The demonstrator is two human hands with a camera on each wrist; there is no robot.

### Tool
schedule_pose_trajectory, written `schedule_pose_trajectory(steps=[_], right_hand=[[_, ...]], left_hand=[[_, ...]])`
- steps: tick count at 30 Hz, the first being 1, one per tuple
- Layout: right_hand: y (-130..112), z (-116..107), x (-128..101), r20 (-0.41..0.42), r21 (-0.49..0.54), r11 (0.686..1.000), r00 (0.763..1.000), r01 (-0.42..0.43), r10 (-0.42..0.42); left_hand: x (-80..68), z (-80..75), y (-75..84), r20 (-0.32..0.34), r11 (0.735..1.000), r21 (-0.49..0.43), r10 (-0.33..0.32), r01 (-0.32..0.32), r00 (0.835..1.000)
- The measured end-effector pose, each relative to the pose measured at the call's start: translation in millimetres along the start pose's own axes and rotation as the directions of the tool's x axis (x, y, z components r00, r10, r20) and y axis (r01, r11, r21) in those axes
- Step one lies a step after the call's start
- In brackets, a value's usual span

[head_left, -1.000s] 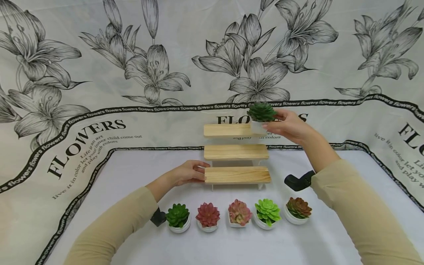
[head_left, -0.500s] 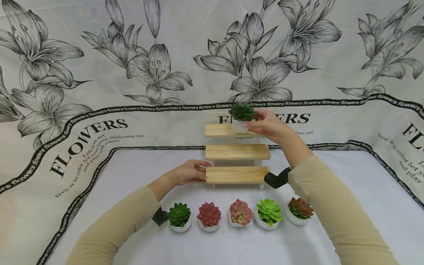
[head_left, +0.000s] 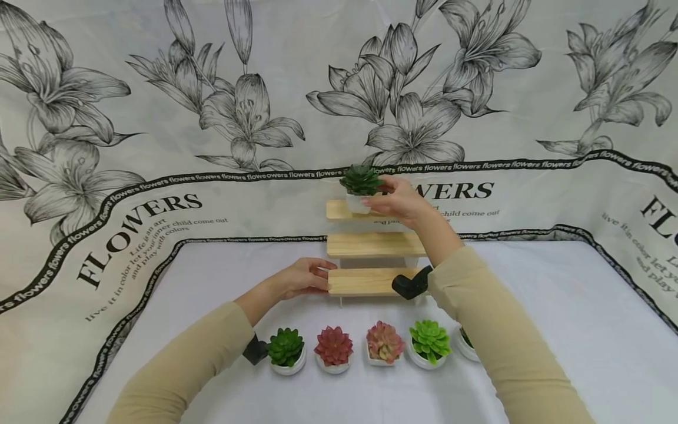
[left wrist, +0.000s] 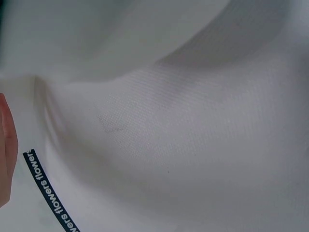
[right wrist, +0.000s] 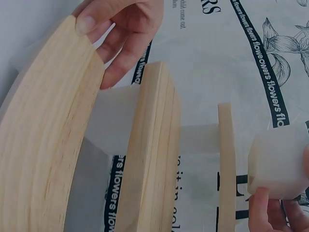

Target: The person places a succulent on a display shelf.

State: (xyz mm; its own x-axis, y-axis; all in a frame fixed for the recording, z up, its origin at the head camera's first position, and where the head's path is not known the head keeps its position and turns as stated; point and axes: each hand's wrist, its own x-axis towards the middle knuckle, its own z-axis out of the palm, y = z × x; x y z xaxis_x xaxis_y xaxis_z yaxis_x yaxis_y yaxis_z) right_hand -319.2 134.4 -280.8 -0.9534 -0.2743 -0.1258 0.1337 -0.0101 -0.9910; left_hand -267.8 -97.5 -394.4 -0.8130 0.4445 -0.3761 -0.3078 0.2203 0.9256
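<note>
The right hand [head_left: 399, 203] pinches a white pot [head_left: 357, 204] carrying a dark green succulent [head_left: 361, 179], fingers and thumb curled round the pot's sides. The pot sits at the left end of the top shelf [head_left: 339, 210] of a three-step wooden stand; whether its base rests on the wood or is just above it cannot be told. From the right wrist view the pot [right wrist: 278, 164] shows as a pale block held by fingertips [right wrist: 259, 203] at 5 o'clock, just beside the thin edge of the top shelf [right wrist: 226, 169].

The left hand [head_left: 299, 278] lies at 9 o'clock of the bottom shelf [head_left: 362, 281], fingers loosely bent with their tips touching the shelf's left end, thumb on top at the corner. The right wrist view shows this hand [right wrist: 123, 29] at 12 o'clock, thumb pressed on the board's [right wrist: 43, 145] end and fingers curled behind it. The middle shelf [head_left: 373, 244] is bare.

At 6 o'clock of the stand a row of potted succulents stands on the white cloth [head_left: 556, 330]: green [head_left: 285, 347], red [head_left: 333, 346], pink [head_left: 384, 341], lime [head_left: 429, 340], and one more pot [head_left: 465, 346] mostly hidden behind the right sleeve [head_left: 492, 330]. The left wrist view shows only cloth and the edge of the hand [left wrist: 6, 150].
</note>
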Motion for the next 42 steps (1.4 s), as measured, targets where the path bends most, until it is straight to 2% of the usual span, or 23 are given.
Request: schedule_pose_trajectory(steps=[8,13,19,31,35,42], right_hand=[[3,18,11,-0.013,-0.048,0.999,1.000,0.001,-0.002],[5,23,15,-0.027,-0.122,0.993,1.000,0.003,-0.007],[9,26,18,-0.016,-0.108,0.994,1.000,0.003,-0.005],[9,21,16,0.010,-0.131,0.991,1.000,0.019,-0.018],[5,15,12,0.022,-0.154,0.987,0.999,0.037,-0.034],[-2,-4,2,0.023,-0.125,0.990,0.998,0.064,-0.061]], left_hand=[[-0.6,-0.5,-2.2,-0.008,1.000,-0.015,-0.007,0.007,1.000],[-0.4,0.0,-1.9,-0.002,1.000,-0.017,-0.007,0.007,1.000],[-0.1,0.9,-1.0,-0.011,1.000,-0.009,-0.019,0.018,1.000],[-1.2,0.8,-0.3,-0.009,1.000,-0.001,-0.017,0.017,1.000],[-1.3,0.7,-0.3,-0.001,1.000,-0.006,-0.013,0.013,1.000],[-0.8,-0.2,-1.1,0.003,1.000,-0.003,-0.009,0.009,1.000]])
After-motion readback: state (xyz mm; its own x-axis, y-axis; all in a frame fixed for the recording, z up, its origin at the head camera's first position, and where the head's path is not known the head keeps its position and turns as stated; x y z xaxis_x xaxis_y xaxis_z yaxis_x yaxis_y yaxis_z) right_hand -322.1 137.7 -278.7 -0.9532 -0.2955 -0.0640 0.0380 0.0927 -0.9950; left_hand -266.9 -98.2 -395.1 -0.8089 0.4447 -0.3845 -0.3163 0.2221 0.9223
